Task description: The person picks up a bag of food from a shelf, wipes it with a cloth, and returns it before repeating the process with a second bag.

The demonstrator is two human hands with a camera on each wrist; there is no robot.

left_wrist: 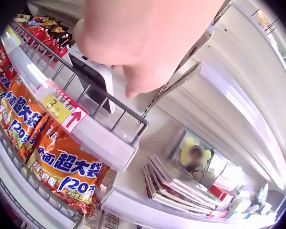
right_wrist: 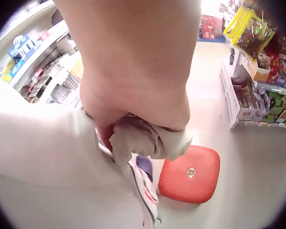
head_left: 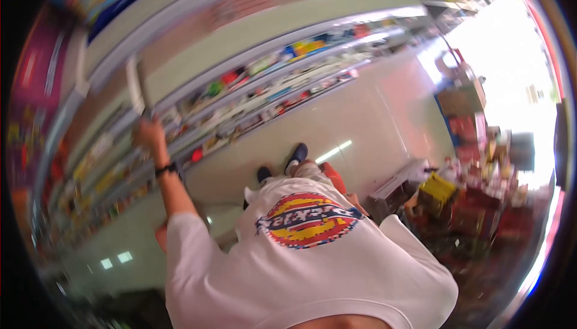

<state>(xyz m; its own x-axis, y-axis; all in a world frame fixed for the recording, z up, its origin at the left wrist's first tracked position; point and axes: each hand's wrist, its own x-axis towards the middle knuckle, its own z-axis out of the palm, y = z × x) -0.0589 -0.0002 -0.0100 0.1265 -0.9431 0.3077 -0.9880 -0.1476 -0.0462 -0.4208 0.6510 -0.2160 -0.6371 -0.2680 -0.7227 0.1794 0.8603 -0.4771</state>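
Observation:
My left hand (head_left: 147, 136) reaches out to the shelves, with a dark band on its wrist. In the left wrist view that hand (left_wrist: 138, 43) comes down from the top, thumb pointing down, right beside a white device with a dark panel (left_wrist: 93, 76). Rack wires cross in front of the device; I cannot tell whether the fingers grip it. Low at my side, my right hand (right_wrist: 133, 95) meets bunched pale cloth (right_wrist: 143, 138) of the shorts, which hides most of its fingers. A bit of finger (right_wrist: 105, 136) shows at the cloth's left edge.
Orange snack bags (left_wrist: 66, 167) fill a wire rack under a price tag (left_wrist: 64, 112). Thin booklets (left_wrist: 176, 186) lean on the neighbouring shelf. A red square stool (right_wrist: 190, 174) stands on the floor beside my legs. Stacked goods and boxes (head_left: 475, 209) stand to the right.

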